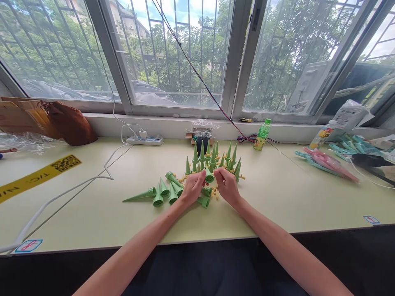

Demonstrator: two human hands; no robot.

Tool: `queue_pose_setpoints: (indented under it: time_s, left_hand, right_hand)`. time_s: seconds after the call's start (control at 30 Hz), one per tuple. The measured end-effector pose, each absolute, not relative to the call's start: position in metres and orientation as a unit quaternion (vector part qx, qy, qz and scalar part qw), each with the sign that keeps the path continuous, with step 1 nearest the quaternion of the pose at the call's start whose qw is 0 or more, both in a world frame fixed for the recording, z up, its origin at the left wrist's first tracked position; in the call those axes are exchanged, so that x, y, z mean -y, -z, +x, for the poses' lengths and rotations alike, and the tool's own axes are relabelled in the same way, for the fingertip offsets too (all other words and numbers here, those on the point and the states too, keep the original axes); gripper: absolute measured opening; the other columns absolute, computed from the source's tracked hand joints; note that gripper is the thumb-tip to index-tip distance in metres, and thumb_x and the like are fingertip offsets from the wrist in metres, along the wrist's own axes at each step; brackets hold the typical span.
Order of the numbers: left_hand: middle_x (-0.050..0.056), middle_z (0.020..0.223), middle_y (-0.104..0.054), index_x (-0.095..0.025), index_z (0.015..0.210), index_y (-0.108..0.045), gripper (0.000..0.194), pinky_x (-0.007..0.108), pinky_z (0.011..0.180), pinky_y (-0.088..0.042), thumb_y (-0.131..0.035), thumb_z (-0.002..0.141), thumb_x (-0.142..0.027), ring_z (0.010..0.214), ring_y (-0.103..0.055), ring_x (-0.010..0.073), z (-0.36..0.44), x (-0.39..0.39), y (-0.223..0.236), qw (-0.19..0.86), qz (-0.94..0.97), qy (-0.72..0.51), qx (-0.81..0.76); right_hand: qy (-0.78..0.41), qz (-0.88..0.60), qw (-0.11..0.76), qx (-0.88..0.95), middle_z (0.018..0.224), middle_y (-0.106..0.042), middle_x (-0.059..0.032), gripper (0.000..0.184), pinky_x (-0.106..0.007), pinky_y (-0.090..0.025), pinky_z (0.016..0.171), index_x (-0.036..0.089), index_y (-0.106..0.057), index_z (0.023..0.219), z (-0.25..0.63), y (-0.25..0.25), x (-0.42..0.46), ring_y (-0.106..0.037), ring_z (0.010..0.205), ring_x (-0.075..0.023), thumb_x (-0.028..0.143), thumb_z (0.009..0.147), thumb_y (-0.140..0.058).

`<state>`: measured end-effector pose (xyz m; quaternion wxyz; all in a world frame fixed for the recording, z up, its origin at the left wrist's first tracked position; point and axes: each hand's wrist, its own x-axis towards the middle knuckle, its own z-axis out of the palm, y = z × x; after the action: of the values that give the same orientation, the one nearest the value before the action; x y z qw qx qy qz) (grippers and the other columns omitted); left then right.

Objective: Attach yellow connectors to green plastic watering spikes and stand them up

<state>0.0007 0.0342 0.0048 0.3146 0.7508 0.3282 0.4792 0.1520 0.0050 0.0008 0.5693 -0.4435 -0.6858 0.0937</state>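
Observation:
Between my hands is a hollow green plastic cone spike (209,176), its wide ribbed end facing me. My left hand (194,186) is closed on its left side. My right hand (227,185) is closed in a pinch just right of the cone; whatever is in its fingertips is too small to make out. Behind the hands stand several upright green spikes (202,153) with small yellow pieces on their sides. More loose green spikes (158,200) lie to the left and under my left hand. Small yellow plastic pieces (215,192) are scattered on the table between my wrists.
On the pale table (101,222) stand a power strip (145,140), a small open box (202,142) and a green bottle (262,135). A brown pouch (70,123) is at the left. Plastic packets (330,163) and another bottle (322,135) are at the right. A white cable (74,183) crosses the left side.

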Motion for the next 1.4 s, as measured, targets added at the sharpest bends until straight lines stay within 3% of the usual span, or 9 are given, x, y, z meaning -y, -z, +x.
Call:
queue_pose_setpoints:
  time_s: [0.17, 0.63, 1.03, 1.2, 1.4]
  left_hand:
    - [-0.001, 0.049, -0.044, -0.017, 0.051, -0.042, 0.058, 0.024, 0.052, -0.036, -0.037, 0.093, -0.057, 0.051, -0.045, 0.0113, -0.0004, -0.0333, -0.0060, 0.320, 0.765, -0.466, -0.308]
    - [-0.002, 0.057, -0.038, -0.016, 0.059, -0.042, 0.048, 0.024, 0.053, -0.029, -0.044, 0.093, -0.050, 0.056, -0.035, 0.0101, -0.0049, -0.0315, -0.0076, 0.288, 0.796, -0.438, -0.304]
    - [0.001, 0.070, -0.051, -0.016, 0.069, -0.053, 0.031, 0.026, 0.064, -0.040, -0.051, 0.091, -0.038, 0.067, -0.048, 0.0132, -0.0058, -0.0296, -0.0128, 0.245, 0.823, -0.425, -0.286]
    - [0.003, 0.081, -0.055, -0.016, 0.089, -0.061, 0.019, 0.027, 0.069, -0.045, -0.056, 0.088, -0.034, 0.072, -0.051, 0.0139, -0.0062, -0.0308, -0.0117, 0.243, 0.829, -0.428, -0.267]
    - [0.005, 0.093, -0.057, -0.018, 0.103, -0.062, 0.018, 0.028, 0.074, -0.047, -0.057, 0.088, -0.027, 0.076, -0.051, 0.0138, -0.0061, -0.0337, -0.0071, 0.241, 0.836, -0.424, -0.252]
  right_hand:
    - [-0.108, -0.452, 0.562, 0.684, 0.062, -0.041, 0.0032, 0.035, -0.024, -0.030, 0.055, 0.019, -0.046, 0.071, 0.1539, 0.0003, -0.0055, -0.035, 0.055, -0.0110, 0.040, 0.099, -0.038]
    - [-0.143, -0.464, 0.540, 0.688, 0.057, -0.038, 0.0042, 0.039, -0.025, -0.029, 0.053, 0.021, -0.040, 0.069, 0.1567, 0.0027, -0.0084, -0.034, 0.053, -0.0113, 0.045, 0.099, -0.036]
    - [-0.144, -0.468, 0.531, 0.692, 0.058, -0.039, 0.0038, 0.040, -0.024, -0.029, 0.052, 0.021, -0.038, 0.067, 0.1584, 0.0036, -0.0095, -0.035, 0.052, -0.0112, 0.047, 0.098, -0.035]
    - [-0.153, -0.468, 0.530, 0.690, 0.061, -0.046, 0.0025, 0.041, -0.024, -0.033, 0.054, 0.020, -0.041, 0.069, 0.1599, 0.0056, -0.0110, -0.041, 0.055, -0.0117, 0.048, 0.098, -0.036]
    - [-0.147, -0.475, 0.524, 0.691, 0.060, -0.041, 0.0037, 0.041, -0.024, -0.030, 0.052, 0.020, -0.042, 0.069, 0.1605, 0.0059, -0.0116, -0.035, 0.054, -0.0109, 0.048, 0.098, -0.035]
